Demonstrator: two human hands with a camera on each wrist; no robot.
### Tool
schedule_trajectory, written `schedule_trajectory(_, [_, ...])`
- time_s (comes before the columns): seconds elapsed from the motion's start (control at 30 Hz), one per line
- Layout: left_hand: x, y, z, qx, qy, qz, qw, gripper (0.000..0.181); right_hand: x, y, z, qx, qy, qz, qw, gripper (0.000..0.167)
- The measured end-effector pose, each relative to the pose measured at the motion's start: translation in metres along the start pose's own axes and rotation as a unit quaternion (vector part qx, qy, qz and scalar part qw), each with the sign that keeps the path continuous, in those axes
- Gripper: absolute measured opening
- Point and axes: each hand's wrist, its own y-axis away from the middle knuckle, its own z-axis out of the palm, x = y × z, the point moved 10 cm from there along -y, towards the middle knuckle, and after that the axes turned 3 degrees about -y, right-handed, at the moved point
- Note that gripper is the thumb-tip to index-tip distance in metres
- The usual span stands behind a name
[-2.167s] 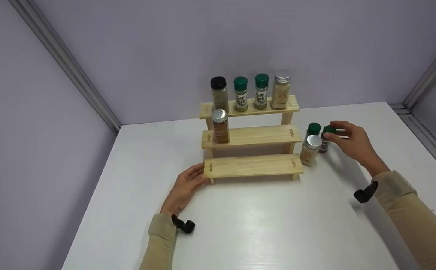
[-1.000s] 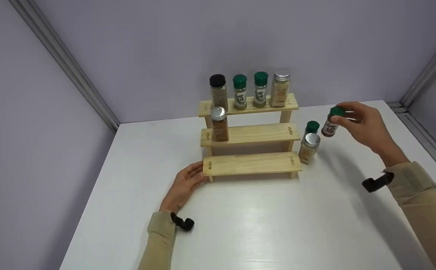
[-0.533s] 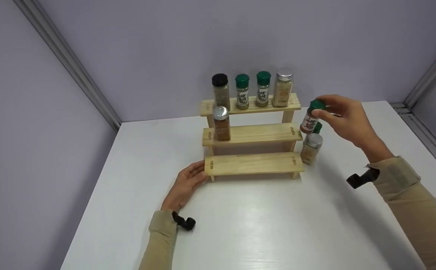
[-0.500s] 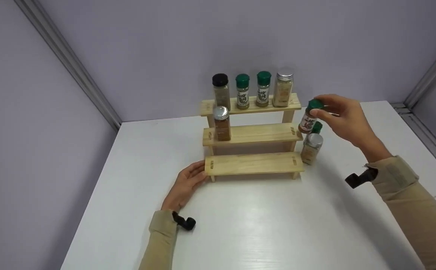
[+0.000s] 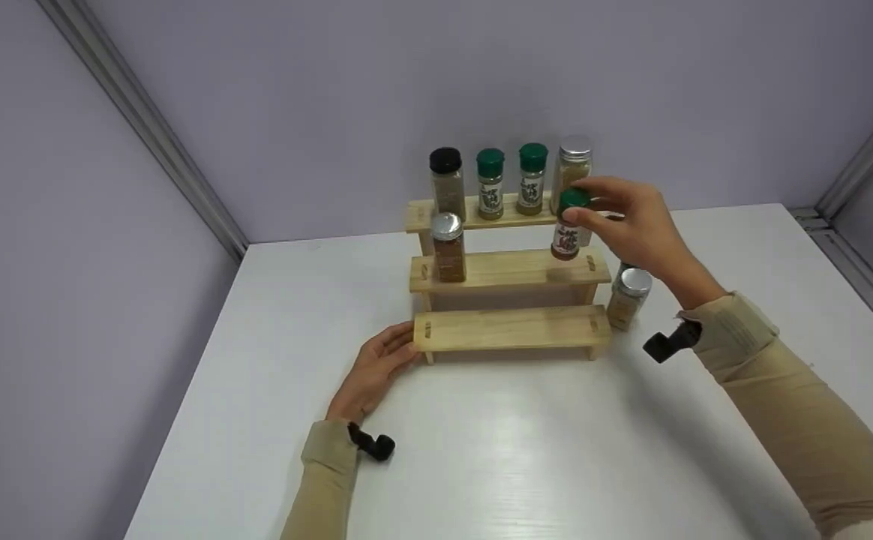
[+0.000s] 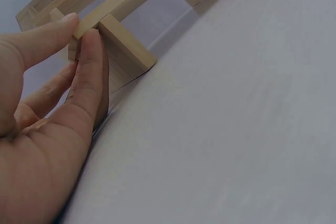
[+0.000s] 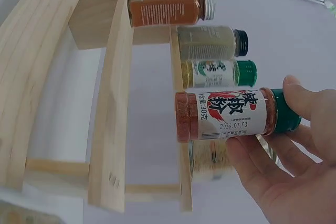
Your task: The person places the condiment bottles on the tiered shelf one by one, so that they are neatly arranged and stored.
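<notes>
A three-tier wooden spice rack (image 5: pixel 511 330) stands mid-table. My left hand (image 5: pixel 370 369) holds the left end of its lowest step; in the left wrist view the thumb (image 6: pixel 50 38) lies on the board with fingers beneath. My right hand (image 5: pixel 635 225) pinches a small spice jar (image 7: pixel 226 114) by its green cap. Red powder shows inside, behind a white label. This jar hangs upright in the air over the right part of the middle step. On that step's left end stands a silver-capped jar of reddish-brown spice (image 5: pixel 448 251).
The top step bears a black-capped jar (image 5: pixel 448 187), two green-capped jars (image 5: pixel 490 187) and a silver-capped jar (image 5: pixel 574 157) partly behind my right hand. Right of the rack, another silver-capped jar (image 5: pixel 628 300) stands on the white table (image 5: pixel 496 450), with one more jar mostly hidden behind it.
My right hand has picked up the green-capped jar from the table's right side and carried it left to above the middle step. My left hand stays at the rack.
</notes>
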Motion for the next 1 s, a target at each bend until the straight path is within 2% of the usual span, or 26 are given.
schedule_trajectory(0.2, [0.000,-0.002,0.002,-0.004,-0.005,0.005,1.0000,0.060,-0.009,-0.012,0.022,-0.008,-0.018,-0.004,0.9998,0.043])
schedule_trajectory(0.47, [-0.001,-0.003,0.005,-0.008,0.006,0.003,0.9999,0.059,-0.009,-0.022,0.051,-0.020,-0.029,0.004,0.9994,0.046])
schedule_trajectory(0.7, [-0.002,-0.004,0.007,-0.012,0.004,0.002,0.9999,0.057,-0.008,-0.026,0.076,-0.034,-0.029,-0.004,0.9990,0.048])
schedule_trajectory(1.0, [-0.002,-0.001,0.000,0.003,0.005,-0.003,1.0000,0.057,0.000,-0.026,0.104,-0.044,-0.062,0.009,0.9971,0.046])
